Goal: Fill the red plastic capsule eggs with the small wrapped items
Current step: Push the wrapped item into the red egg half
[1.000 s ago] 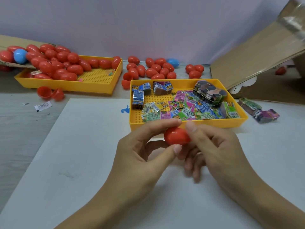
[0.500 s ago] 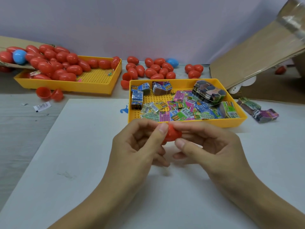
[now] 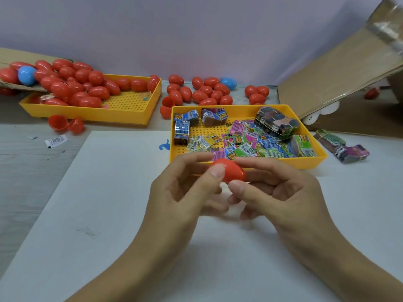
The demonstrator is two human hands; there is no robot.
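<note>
1. Head view, centre: red capsule egg [image 3: 229,173] held up between both hands, just in front of the near wall of the right yellow tray [image 3: 314,163], above the white sheet [image 3: 109,203] on the bench [image 3: 26,171]
2. Left hand [image 3: 183,197] pinches the egg's left end, thumb on the near side, forefinger over the top, the other fingers loosely curled below
3. Right hand [image 3: 283,192] pinches the right end the same way, forefinger along the top, thumb tip underneath
4. Seam of the egg is hidden by the fingertips, so I cannot tell whether the halves are fully together or whether anything is inside
5. My read: this is the press-or-twist step on the two halves. To do it well, keep each pinch on its own half, push straight along the egg's long axis, and keep the grip clear of the seam
6. Head view, beyond the hands: small wrapped items [image 3: 246,144] lie loose in the right tray, with banded bundles [image 3: 277,123] at its back and more bundles [image 3: 342,147] on the bench to the right
7. Head view, far left: left yellow tray [image 3: 122,117] heaped with red eggs [image 3: 72,88], more eggs [image 3: 202,90] loose behind, and one opened egg [image 3: 65,124] in front of that tray. Finished egg should go to a pile well apart from the empties
</note>
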